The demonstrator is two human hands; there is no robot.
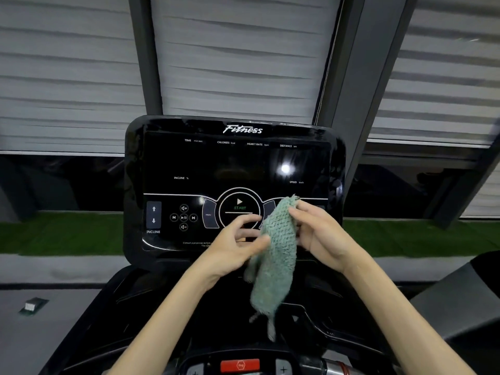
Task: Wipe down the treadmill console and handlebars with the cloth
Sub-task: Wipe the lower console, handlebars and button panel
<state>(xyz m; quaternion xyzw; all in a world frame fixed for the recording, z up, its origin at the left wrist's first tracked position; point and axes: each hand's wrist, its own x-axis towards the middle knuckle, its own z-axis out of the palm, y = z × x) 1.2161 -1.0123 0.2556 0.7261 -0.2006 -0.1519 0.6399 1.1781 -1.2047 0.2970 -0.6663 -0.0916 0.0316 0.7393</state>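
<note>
A green knitted cloth [276,255] hangs lengthwise in front of the lower part of the black treadmill console [189,163]. My right hand [322,234] holds its upper right edge, fingers lying against the fabric. My left hand [238,244] is at the cloth's left edge with the thumb touching it and the fingers spread toward the START button [239,204]. The cloth's lower end dangles over the dark tray below the console. Handlebar parts lie at the bottom, with a metal grip [332,366] at the lower right.
A red stop button [240,365] sits at the bottom centre. The console's left side has the INCLINE arrows [153,215] and media buttons [184,217]. Behind stand window blinds [243,63] and a strip of green turf [62,231]. A small green box [32,306] lies on the floor, left.
</note>
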